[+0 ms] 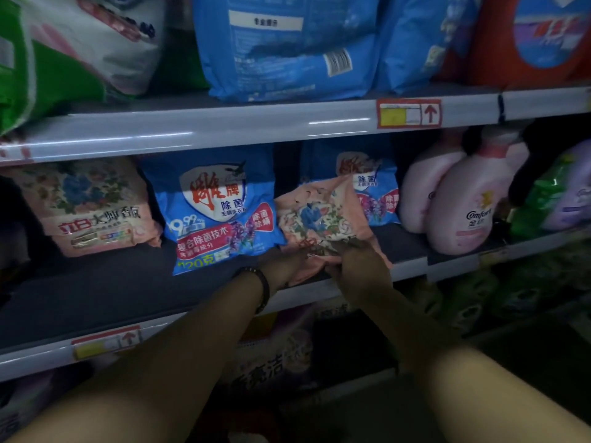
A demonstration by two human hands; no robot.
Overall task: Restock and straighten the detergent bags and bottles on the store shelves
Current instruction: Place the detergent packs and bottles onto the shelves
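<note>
A pink floral detergent bag (319, 215) leans tilted on the middle shelf (96, 292), partly covering a blue detergent bag (374, 187) behind it. My left hand (281, 266) and my right hand (361, 266) both grip the pink bag's lower edge at the shelf front. Left of it stands another blue bag (217, 209), and further left a second pink floral bag (92, 206) leans back. Two pink softener bottles (463, 203) stand to the right.
The upper shelf (256, 123) carries large blue bags (287, 43), a white and green bag (64, 49) and a red bottle (537, 39). Green and purple packs (563, 193) sit at the far right. More bags (275, 362) fill the lower shelf. Price tags (409, 113) mark the rails.
</note>
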